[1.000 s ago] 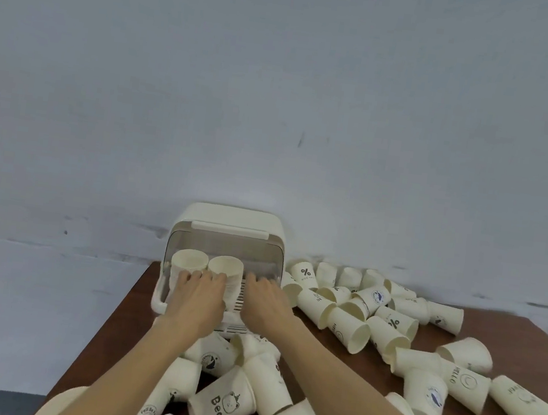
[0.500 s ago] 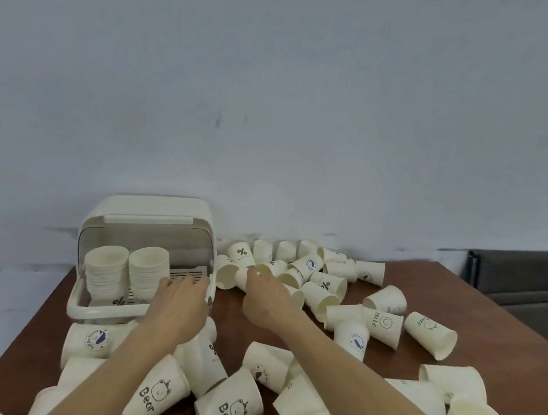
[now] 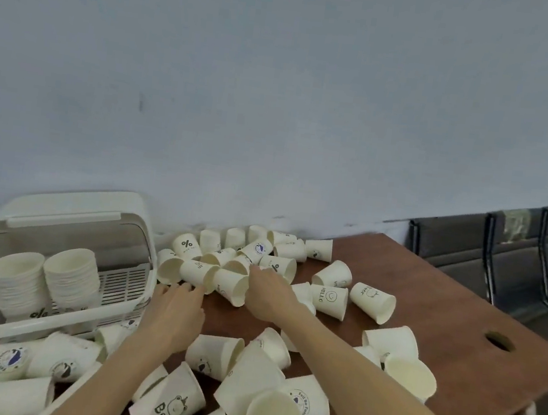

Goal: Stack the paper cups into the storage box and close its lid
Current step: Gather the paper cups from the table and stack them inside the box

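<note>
Cups (image 3: 169, 401), cream paper printed with small bears, whales and words, lie tipped over under both forearms and in a heap beyond the fingertips, too many to count surely. Left hand (image 3: 173, 315) reaches forward with fingers straight, holding nothing, while the right hand (image 3: 267, 296) rests loosely on the far heap, its grasp hidden. Left of both hands stands one white storage box (image 3: 66, 226), lid (image 3: 65, 207) raised, holding two stacks (image 3: 43, 279).

Right hand (image 3: 268, 298): fingertips hidden among the paper cups (image 3: 232, 285) ahead of them; grip undeterminable. Cups nearest the wrists are cut off by the bottom edge. Small print beyond the fingers is illegible.
</note>
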Demonstrator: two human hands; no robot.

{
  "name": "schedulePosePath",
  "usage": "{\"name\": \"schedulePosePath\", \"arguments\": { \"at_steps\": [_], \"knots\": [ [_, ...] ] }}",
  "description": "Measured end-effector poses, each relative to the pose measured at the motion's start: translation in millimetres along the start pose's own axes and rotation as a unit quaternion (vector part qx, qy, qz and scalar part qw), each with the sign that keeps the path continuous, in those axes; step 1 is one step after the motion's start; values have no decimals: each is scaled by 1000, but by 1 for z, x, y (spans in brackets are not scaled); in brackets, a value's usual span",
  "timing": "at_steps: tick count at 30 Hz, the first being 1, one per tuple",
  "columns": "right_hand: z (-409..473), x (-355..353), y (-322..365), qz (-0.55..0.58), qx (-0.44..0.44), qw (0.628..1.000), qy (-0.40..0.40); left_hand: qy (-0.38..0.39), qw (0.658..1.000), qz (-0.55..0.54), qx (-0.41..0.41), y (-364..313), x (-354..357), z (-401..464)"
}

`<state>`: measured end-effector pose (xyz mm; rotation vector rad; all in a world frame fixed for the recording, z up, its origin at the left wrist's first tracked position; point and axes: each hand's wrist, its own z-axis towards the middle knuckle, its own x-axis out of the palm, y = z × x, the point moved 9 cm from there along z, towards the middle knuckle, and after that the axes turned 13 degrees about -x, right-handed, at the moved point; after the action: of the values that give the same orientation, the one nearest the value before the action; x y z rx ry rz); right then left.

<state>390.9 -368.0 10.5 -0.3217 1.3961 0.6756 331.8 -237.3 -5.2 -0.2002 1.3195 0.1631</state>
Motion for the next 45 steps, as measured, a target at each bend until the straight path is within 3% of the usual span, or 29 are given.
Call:
{"name": "schedulePosePath", "arguments": {
  "at_steps": [16,26,32,36,40,45],
  "knots": [
    [-83,-36,-128,-1,133,991,-9,11,994,-39,97,-117,7,-4],
    [-92,-22,-129,-5,143,990,15,20,992,-65,109,-125,-2,-12],
    [-77,-9,-110,-4,118,993,26,151,964,-169,136,-102,-13,-25],
    [-65,5,-101,17,119,992,47,245,953,-87,158,-95,-17,-49],
    [-57,17,-93,-1,117,991,70,255,954,-42,150,-87,-8,-53],
    [-55,21,-94,-14,126,989,72,242,954,-60,170,-86,-15,-53]
  ]
}}
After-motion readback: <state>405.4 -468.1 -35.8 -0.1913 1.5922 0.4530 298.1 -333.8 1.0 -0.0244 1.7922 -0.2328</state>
